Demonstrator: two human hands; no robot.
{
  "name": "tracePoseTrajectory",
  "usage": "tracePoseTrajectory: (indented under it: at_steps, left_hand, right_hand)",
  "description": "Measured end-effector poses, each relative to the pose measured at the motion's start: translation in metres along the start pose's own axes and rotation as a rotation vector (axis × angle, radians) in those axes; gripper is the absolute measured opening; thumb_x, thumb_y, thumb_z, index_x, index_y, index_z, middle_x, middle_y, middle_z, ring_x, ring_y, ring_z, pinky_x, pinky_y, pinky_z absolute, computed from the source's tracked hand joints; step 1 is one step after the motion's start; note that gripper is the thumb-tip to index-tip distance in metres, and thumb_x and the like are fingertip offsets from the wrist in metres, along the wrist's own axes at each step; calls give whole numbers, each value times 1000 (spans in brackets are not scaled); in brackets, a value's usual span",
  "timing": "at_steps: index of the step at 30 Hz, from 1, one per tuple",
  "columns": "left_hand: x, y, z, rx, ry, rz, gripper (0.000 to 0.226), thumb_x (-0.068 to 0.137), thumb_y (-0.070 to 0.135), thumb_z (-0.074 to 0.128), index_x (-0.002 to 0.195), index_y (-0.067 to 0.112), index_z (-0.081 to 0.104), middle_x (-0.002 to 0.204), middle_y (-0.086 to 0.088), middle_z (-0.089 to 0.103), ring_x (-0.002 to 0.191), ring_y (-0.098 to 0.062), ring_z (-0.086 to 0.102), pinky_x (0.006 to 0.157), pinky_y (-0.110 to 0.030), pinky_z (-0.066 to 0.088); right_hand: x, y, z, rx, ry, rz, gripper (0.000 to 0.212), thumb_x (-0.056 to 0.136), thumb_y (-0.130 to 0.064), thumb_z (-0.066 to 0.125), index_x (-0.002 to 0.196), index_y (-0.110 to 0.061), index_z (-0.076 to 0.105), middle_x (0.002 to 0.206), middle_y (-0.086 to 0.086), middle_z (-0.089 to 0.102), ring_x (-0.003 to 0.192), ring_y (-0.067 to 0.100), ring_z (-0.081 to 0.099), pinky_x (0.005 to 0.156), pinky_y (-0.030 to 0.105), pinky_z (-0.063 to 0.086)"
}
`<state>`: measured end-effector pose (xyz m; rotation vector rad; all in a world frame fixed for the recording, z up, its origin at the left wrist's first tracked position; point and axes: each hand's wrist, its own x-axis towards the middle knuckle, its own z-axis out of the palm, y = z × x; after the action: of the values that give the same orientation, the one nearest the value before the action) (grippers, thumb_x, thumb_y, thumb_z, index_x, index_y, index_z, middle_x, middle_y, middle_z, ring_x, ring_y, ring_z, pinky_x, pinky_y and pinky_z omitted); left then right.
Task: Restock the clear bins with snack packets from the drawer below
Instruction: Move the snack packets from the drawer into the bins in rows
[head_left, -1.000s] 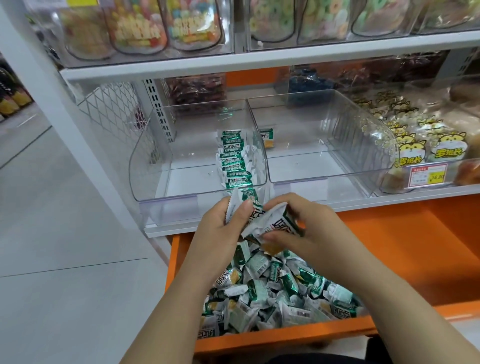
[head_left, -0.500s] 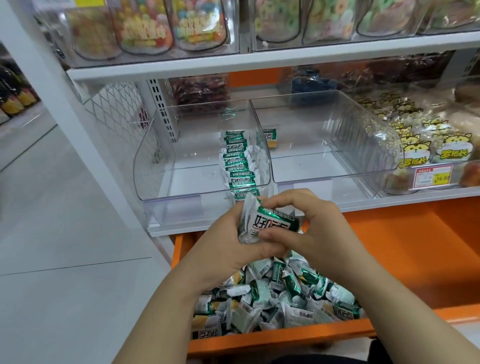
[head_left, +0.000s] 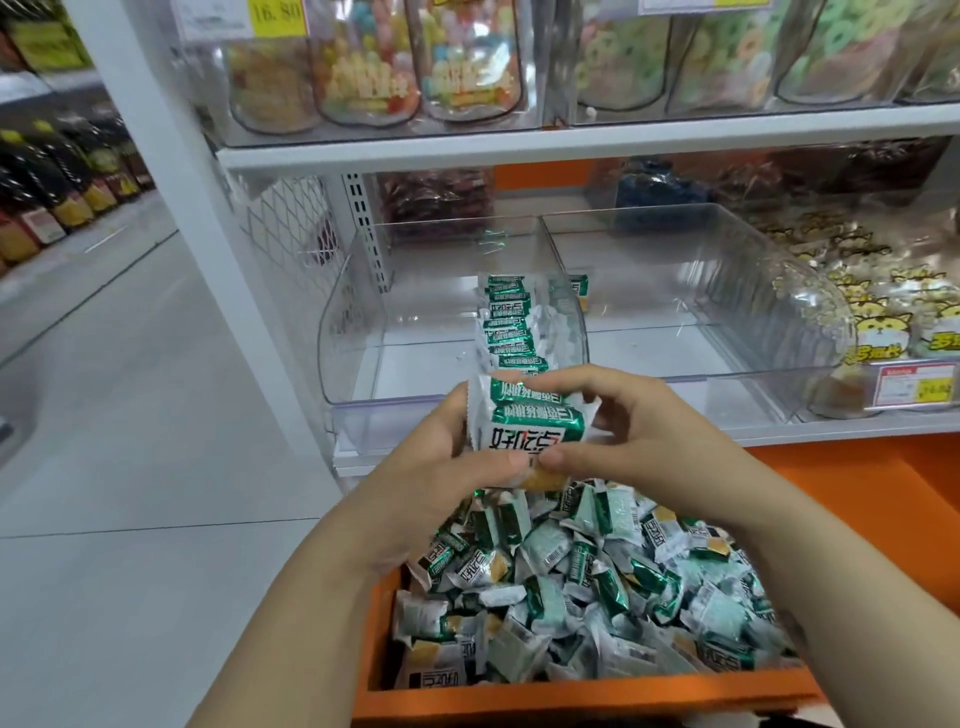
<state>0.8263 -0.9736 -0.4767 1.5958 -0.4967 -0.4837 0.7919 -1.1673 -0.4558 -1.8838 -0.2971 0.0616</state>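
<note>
A small stack of green-and-white snack packets (head_left: 530, 426) is held between both hands, just in front of the left clear bin (head_left: 358, 332). My left hand (head_left: 441, 483) grips the stack from the left and below. My right hand (head_left: 639, 441) pinches it from the right, fingers curled over the top. A row of the same packets (head_left: 506, 322) stands along the right wall inside the left bin. The open orange drawer (head_left: 571, 696) below holds a heap of loose packets (head_left: 587, 587).
A second clear bin (head_left: 769, 322) to the right holds one packet (head_left: 577, 288) at its back left. Further right sit cat-print snack bags (head_left: 883, 322) with a price tag. The shelf above carries candy bags. Grey floor lies to the left.
The view has shifted closer and upward. Both hands rose from the drawer heap toward the left bin's front, squaring the loose packets into a neat stack between them.
</note>
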Motion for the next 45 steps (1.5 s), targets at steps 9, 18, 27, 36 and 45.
tracePoseTrajectory:
  at_steps: [9,18,27,36,45]
  left_hand:
    - [36,48,-50,984,76,220,66,79,33,74,135,39,41,123,21,54,109,2,50,93,-24,45]
    - [118,39,-97,1415,168,187,68,79,30,68,141,30,39,127,6,51,113,-17,54,95,-36,44]
    - [215,5,-119,1495,223,-164,48,81,21,66,127,16,50,117,-9,53,97,-26,57,81,-36,51]
    - [266,-36,-130,1216,188,-295,64,83,7,68,140,17,40,126,-9,54,101,-24,56,79,-28,46]
    - [269,-51,-128,1366,435,-242,62,87,20,69,140,17,37,146,-13,27,116,-35,50,95,-39,43]
  right_hand:
    - [70,-8,6,-438,64,-223,51,73,-28,80,105,-47,44,106,-30,54,98,-13,52,86,13,45]
    - [136,17,-38,-780,142,-162,77,78,-48,71,142,-30,34,142,-12,41,127,5,37,108,29,33]
    - [155,60,-60,-749,120,57,69,88,-44,60,147,-29,28,156,-8,13,140,17,25,112,33,29]
    - [156,62,-59,-711,138,48,64,87,-42,61,143,-35,31,153,-16,11,136,15,31,104,33,37]
    - [157,65,-58,-674,156,31,63,86,-40,62,141,-36,32,151,-16,14,134,13,31,102,31,37]
